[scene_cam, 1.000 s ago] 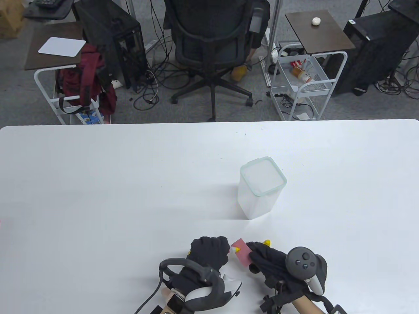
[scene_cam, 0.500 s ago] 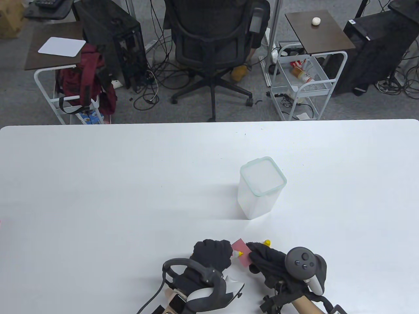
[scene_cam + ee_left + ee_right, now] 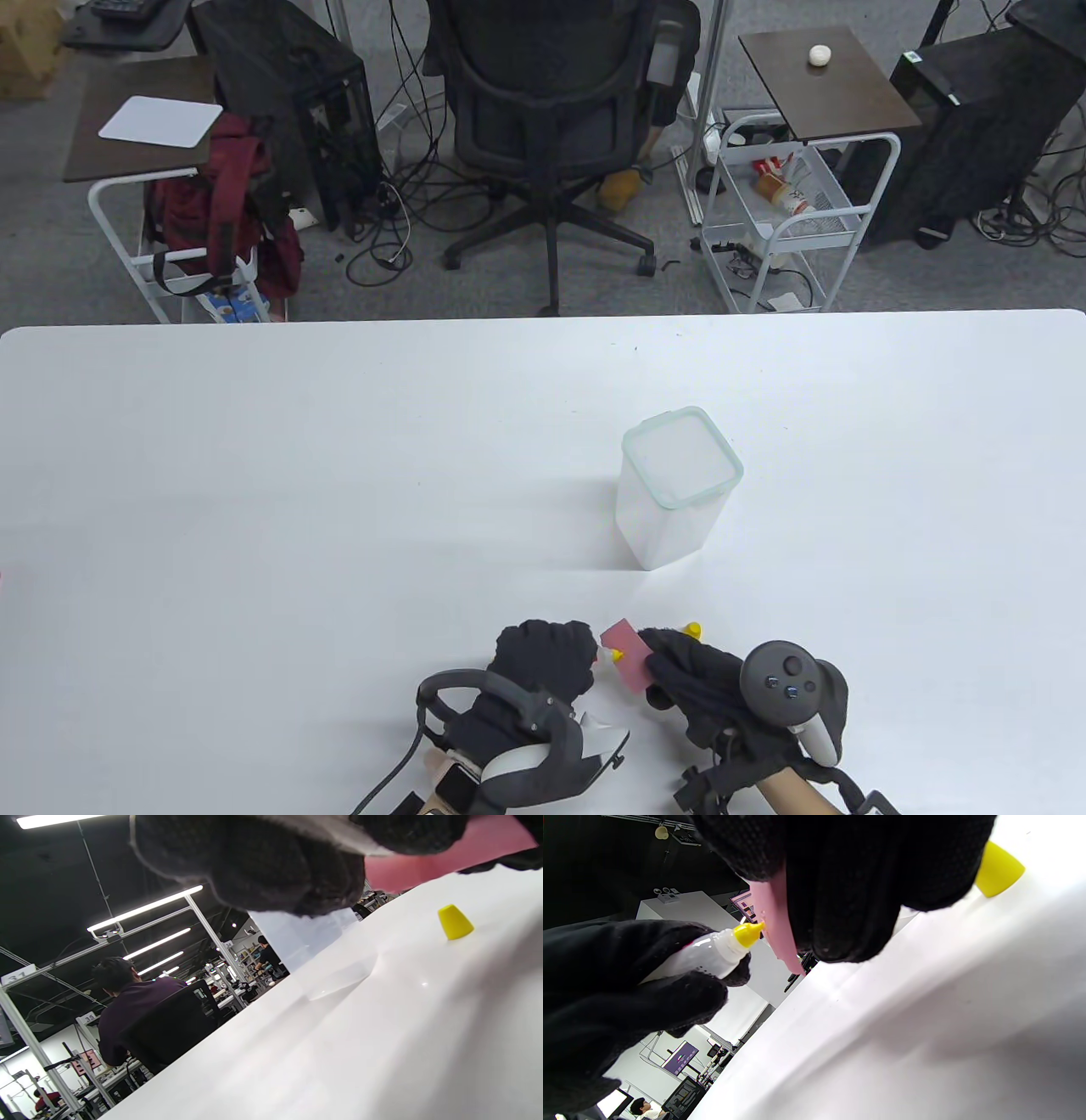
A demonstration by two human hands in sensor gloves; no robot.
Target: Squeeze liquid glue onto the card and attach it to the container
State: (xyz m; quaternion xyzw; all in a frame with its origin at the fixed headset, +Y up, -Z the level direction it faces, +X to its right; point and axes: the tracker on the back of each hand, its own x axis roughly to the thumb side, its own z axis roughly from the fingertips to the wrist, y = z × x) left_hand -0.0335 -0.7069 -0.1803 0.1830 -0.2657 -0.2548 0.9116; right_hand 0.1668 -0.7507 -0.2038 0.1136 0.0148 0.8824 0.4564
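Note:
My left hand (image 3: 543, 658) grips a small clear glue bottle (image 3: 700, 957) with a yellow nozzle (image 3: 748, 932); the nozzle tip touches the pink card (image 3: 626, 654). My right hand (image 3: 687, 671) holds that card tilted above the table; the card also shows in the right wrist view (image 3: 776, 929) and the left wrist view (image 3: 428, 861). The clear lidded container (image 3: 676, 486) stands upright on the table beyond both hands. The yellow glue cap (image 3: 693, 629) lies on the table by my right hand and shows in the left wrist view (image 3: 454, 922).
The white table (image 3: 339, 475) spreads wide to the left and behind the container. Beyond its far edge stand an office chair (image 3: 543, 127), carts and computer towers on the floor.
The left hand with the bottle shifted slightly right, then back left, keeping the nozzle at the card. The right hand and card barely moved.

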